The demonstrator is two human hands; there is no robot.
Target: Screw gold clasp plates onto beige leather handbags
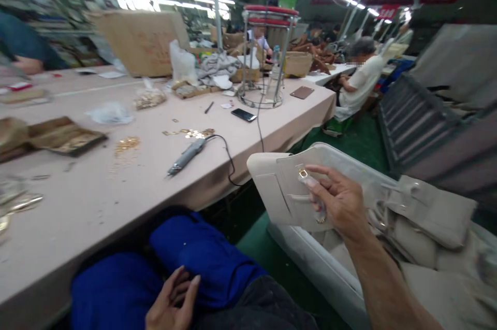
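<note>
1. Right-hand grip first: the right hand [344, 200] pinches narrowly, thumb and fingers on a short pale strip [320, 211] with a gold-coloured metal ring [303, 173] at its upper end. Pinching beside the ring, not across it, should leave the metal visible and unmarked.
2. Behind the strip stands a flat cream leather-like panel [277, 180], at the near end of the tub; I cannot tell whether the two are joined, so any pull is best gentle.
3. Left hand [173, 301] is empty, fingers loosely curled over bright blue cloth [209, 255] on the lap; it could steady the panel's free edge.
4. Below, a pale grey tub [310, 265] holds heaped beige leather-like pieces [430, 211]; its rim could scuff the panel.
5. Farther left, a pinkish cloth-covered counter [93, 185] carries a grey stick-shaped power tool [188, 156]; its black cord [232, 167] droops over the edge and could snag.
</note>
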